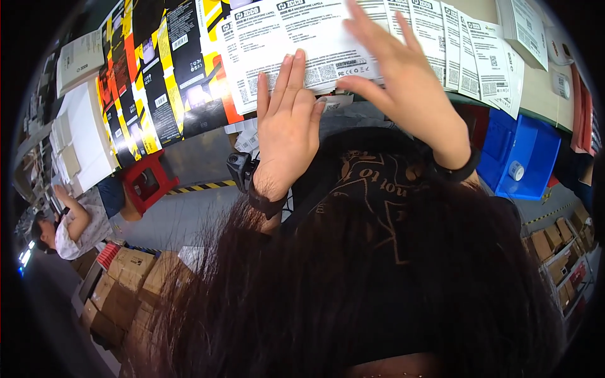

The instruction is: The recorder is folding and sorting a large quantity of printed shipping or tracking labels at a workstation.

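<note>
White printed sheets (265, 38) lie on the table in front of me, with text and square codes on them. My left hand (288, 126) rests on their near edge, its fingers stretched out flat. Over the right part of the same sheets is my right hand (403, 72), thumb and fingers spread, holding nothing. Whether its fingertips touch the paper I cannot tell. More white sheets (484, 63) overlap in a fanned row to the right. Glossy black and yellow printed sheets (189, 63) lie to the left of my left hand.
A stack of white papers (82, 60) sits far left, another stack (528, 31) at the upper right. Below the table's right end is a blue bin (528, 148). A red stool (148, 183), a seated person (79, 223) and cardboard boxes (126, 271) are at the left.
</note>
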`<state>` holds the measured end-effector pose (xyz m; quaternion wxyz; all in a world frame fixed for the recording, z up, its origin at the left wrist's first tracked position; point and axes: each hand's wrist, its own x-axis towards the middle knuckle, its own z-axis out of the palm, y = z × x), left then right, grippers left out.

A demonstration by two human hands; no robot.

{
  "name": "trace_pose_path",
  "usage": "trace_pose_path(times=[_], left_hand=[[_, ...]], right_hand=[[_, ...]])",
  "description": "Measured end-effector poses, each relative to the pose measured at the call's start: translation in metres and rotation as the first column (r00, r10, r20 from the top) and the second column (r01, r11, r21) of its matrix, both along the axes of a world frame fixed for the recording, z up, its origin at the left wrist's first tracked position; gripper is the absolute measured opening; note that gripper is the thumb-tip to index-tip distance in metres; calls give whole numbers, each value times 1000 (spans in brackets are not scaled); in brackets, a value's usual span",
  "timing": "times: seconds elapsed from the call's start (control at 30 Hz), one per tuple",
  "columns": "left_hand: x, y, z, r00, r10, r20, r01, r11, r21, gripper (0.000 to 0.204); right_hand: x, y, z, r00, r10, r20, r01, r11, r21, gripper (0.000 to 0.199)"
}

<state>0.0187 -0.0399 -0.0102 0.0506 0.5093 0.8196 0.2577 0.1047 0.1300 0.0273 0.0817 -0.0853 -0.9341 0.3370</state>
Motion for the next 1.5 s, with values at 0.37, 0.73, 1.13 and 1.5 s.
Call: trace_pose_path(times=[0.37, 0.73, 1.13, 1.5], left_hand=[[-1, -3, 0, 1000, -2, 14, 2, 1000, 5, 8], [-3, -3, -1, 1000, -30, 5, 30, 1000, 10, 8], [-2, -2, -2, 999, -24, 23, 24, 1000, 10, 9], [-5, -3, 1, 999, -42, 0, 42, 999, 5, 8]], right_hand=[[-21, 3, -10, 901, -432, -47, 313, 720, -619, 19], [-29, 14, -51, 887, -460, 37, 308, 531, -790, 5], [-25, 10, -49, 874, -480, 77, 357, 525, -773, 5], [-38, -7, -26, 823, -559, 95, 567, 815, -117, 17]])
